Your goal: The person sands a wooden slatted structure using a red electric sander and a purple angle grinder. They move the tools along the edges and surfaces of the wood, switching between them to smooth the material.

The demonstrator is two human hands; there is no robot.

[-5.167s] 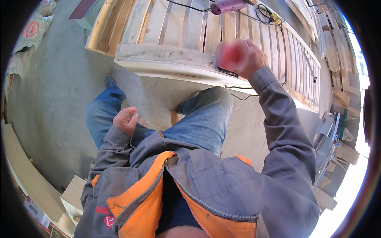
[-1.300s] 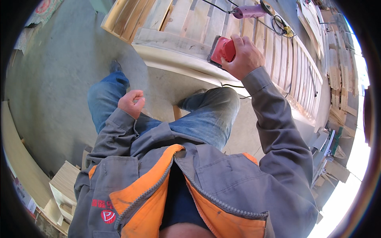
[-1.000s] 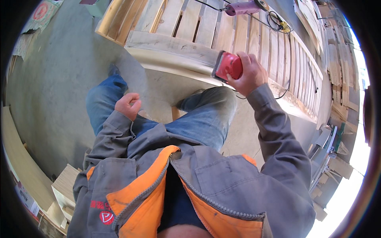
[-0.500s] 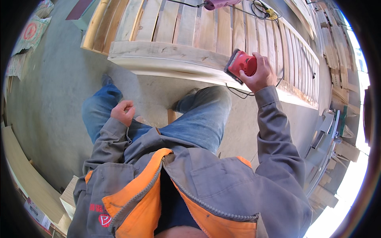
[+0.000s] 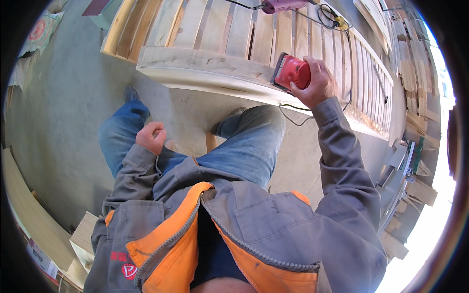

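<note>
My right hand [image 5: 320, 85] grips a red palm sander [image 5: 291, 72] from its right side, fingers wrapped round the rounded body. The sander is at the near side rail of a slatted wooden frame [image 5: 205, 59], tilted so the edge of its dark square pad shows; whether the pad touches the wood I cannot tell. A black power cord [image 5: 296, 122] loops below the hand. Over my left thigh my left hand [image 5: 152, 137] is curled into a loose fist, with nothing visible in it.
A purple power tool [image 5: 277, 6] lies on the slats at the far edge, beside a coiled cable with a yellow plug [image 5: 340, 22]. Stacked boards [image 5: 413, 63] stand at the right. Long pale panels [image 5: 39, 215] line the left. Sacks [image 5: 43, 31] sit at the far left.
My right hand has shifted the sander slightly left along the rail and turned it a little. The cord's loop has changed shape. My left hand stays where it was.
</note>
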